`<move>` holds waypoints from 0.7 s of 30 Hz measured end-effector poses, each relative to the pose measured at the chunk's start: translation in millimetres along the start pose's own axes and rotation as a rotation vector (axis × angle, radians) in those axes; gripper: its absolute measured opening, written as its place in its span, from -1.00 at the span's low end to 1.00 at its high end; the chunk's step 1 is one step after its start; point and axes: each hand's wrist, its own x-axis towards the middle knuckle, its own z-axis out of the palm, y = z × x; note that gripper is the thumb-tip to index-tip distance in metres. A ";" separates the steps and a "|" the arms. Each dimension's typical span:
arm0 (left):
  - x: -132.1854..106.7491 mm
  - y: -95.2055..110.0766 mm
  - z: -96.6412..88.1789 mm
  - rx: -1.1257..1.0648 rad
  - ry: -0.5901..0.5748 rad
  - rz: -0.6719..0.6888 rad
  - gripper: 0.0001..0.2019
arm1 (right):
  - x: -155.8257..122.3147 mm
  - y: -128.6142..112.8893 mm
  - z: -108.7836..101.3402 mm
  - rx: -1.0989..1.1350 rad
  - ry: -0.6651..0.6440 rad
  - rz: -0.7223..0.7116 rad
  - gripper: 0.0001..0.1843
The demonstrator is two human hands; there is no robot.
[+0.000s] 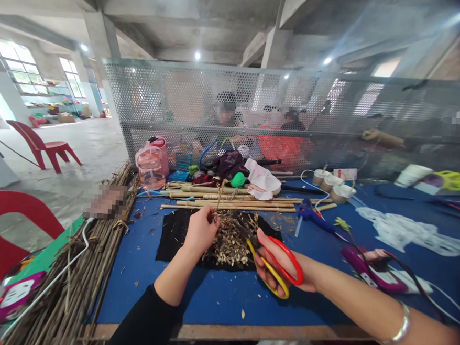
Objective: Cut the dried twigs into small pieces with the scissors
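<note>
1. Right hand (286, 271) grips red-and-yellow scissors (291, 259), blades at a dried sprig bundle (231, 243).
2. Left hand (201, 231) clasps that bundle on black cloth (170, 242), blue surface (213, 297).
3. Risk: blades so close could nick that hand.

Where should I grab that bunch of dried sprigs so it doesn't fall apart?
Probably by its gathered upper-left end, coming from the left, as the left hand does on the bunch of dried sprigs. There the stalks sit together; the rest fans out loose over the black cloth, and the scissors in the right hand fill the right side.
</note>
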 end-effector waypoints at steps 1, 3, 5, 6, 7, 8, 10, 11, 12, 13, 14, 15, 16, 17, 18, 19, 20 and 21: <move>-0.1 0.2 0.3 -0.014 0.015 -0.004 -0.96 | -1.8 -0.1 0.8 -0.009 -0.021 0.009 -0.30; -0.8 1.1 1.4 -0.033 0.008 0.008 -0.96 | -2.0 -0.1 3.0 -0.016 -0.034 0.003 -0.31; -2.0 2.6 2.5 -0.041 -0.036 0.029 -0.96 | 1.8 0.1 5.4 0.004 -0.015 -0.008 -0.32; -2.5 3.2 2.9 -0.042 -0.057 0.036 -0.97 | 4.7 0.3 6.3 0.014 0.003 -0.005 -0.33; -3.0 3.7 3.3 -0.039 -0.071 0.038 -0.97 | 7.6 0.6 6.9 0.019 0.025 -0.001 -0.33; -3.4 4.0 3.7 -0.033 -0.080 0.038 -0.98 | 10.4 1.1 7.2 0.017 0.047 -0.004 -0.33; -3.6 3.6 4.4 -0.015 -0.083 0.032 -0.98 | 14.7 2.7 6.6 0.007 0.075 -0.017 -0.34; -3.5 3.0 4.8 -0.008 -0.085 0.027 -0.99 | 16.0 3.7 5.9 0.009 0.079 -0.023 -0.35; -3.4 2.2 5.2 -0.003 -0.088 0.023 -0.99 | 16.6 4.6 5.0 0.014 0.080 -0.024 -0.35; -3.2 1.4 5.6 0.004 -0.092 0.020 -0.98 | 16.6 5.5 4.0 0.021 0.083 -0.022 -0.36; -3.1 0.5 6.1 0.011 -0.095 0.018 -0.98 | 16.0 6.0 3.2 0.026 0.084 -0.018 -0.37; -2.9 -0.3 6.4 0.019 -0.096 0.020 -0.98 | 14.8 6.3 2.6 0.031 0.085 -0.014 -0.38; -2.8 -1.0 6.6 0.027 -0.094 0.022 -0.98 | 13.1 6.3 2.2 0.037 0.086 -0.008 -0.39; -2.7 -1.7 6.7 0.034 -0.089 0.022 -0.98 | 11.0 5.9 2.3 0.049 0.081 -0.002 -0.39; -2.5 -2.2 6.7 0.039 -0.082 0.021 -0.98 | 8.5 5.4 2.6 0.068 0.070 0.004 -0.39; -2.4 -2.6 6.6 0.041 -0.072 0.018 -0.98 | 5.9 4.9 3.2 0.089 0.054 0.010 -0.38; -2.3 -2.9 6.5 0.042 -0.062 0.016 -0.98 | 3.3 4.4 4.1 0.107 0.034 0.017 -0.37; -2.2 -3.0 6.5 0.042 -0.051 0.013 -0.98 | 1.1 4.1 5.0 0.119 0.012 0.023 -0.36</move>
